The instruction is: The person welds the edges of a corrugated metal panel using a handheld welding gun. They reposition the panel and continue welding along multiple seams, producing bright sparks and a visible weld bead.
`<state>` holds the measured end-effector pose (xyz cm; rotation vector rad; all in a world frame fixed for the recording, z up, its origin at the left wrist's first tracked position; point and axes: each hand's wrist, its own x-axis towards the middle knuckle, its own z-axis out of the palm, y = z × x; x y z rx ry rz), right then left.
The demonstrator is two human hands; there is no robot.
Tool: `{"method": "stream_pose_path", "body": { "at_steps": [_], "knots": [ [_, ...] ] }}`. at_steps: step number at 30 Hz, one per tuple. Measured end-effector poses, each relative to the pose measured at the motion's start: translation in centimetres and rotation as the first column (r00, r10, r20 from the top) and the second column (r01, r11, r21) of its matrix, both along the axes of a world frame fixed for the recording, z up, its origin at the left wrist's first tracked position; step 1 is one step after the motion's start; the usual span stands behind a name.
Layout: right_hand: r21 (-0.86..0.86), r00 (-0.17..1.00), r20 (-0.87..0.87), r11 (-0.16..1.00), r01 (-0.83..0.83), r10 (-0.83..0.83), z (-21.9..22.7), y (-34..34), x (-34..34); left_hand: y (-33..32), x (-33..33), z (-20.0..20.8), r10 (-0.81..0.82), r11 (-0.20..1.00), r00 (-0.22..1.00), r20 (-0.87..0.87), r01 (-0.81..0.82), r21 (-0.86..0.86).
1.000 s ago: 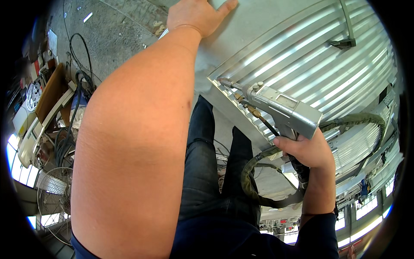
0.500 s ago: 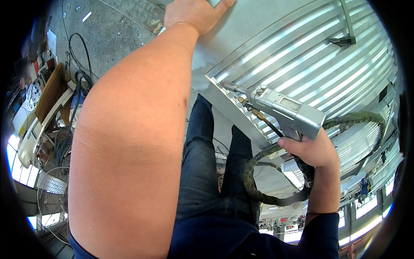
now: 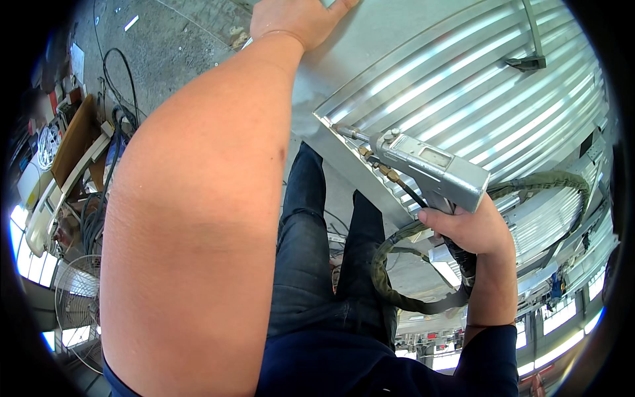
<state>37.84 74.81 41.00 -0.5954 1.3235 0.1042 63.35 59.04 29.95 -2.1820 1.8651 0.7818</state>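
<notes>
My right hand (image 3: 471, 227) is wrapped round the grip of a silver pistol-shaped welding gun (image 3: 433, 165), its thumb on the near side. The gun's nozzle points up and left, its tip at the corner of a ribbed, shiny metal panel (image 3: 430, 92). Brass fittings and a thin black hose run beside the gun's body. At the top edge, my left hand (image 3: 291, 18) rests at a flat grey metal sheet (image 3: 370, 46), thumb stretched away from the palm. The picture's edge cuts off its other fingers.
A thick sleeved cable (image 3: 397, 298) loops from the gun past my right wrist. On the panel lies a hammer-like tool (image 3: 529, 62). Black cables (image 3: 119, 73) trail over the concrete floor at left, near a wire-cage fan (image 3: 78, 291) and a brown board (image 3: 73, 142).
My right hand and the welding gun have shifted slightly left, the nozzle staying by the panel's corner. My left hand has hardly moved.
</notes>
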Motion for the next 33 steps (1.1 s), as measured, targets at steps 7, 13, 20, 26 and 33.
{"method": "stream_pose_path", "body": {
  "at_steps": [7, 13, 20, 26, 33],
  "knots": [
    [-0.028, 1.000, 0.012, 0.999, -0.024, 0.025, 0.2, 0.1, 0.3, -0.1, 0.1, -0.5, -0.004, 1.000, 1.000, 0.011, 0.004, -0.005],
    [-0.084, 0.998, 0.005, 0.995, -0.059, 0.059, 0.3, 0.5, 0.4, 0.2, -0.1, 0.4, -0.020, 0.999, 1.000, -0.017, 0.019, -0.026],
    [-0.092, 0.998, -0.005, 0.994, -0.055, 0.055, 0.6, 0.2, 0.7, 0.4, 0.2, -0.1, -0.011, 1.000, 1.000, -0.001, 0.011, -0.017],
    [-0.128, 0.998, 0.014, 0.990, -0.058, 0.060, 0.4, 0.3, 0.9, 0.1, 0.2, -0.4, -0.016, 1.000, 1.000, -0.001, 0.016, -0.009],
    [-0.153, 0.998, 0.022, 0.987, -0.046, 0.050, 0.5, 0.6, 0.7, -0.3, 0.2, -0.8, -0.012, 1.000, 1.000, -0.010, 0.012, -0.009]
  ]
}}
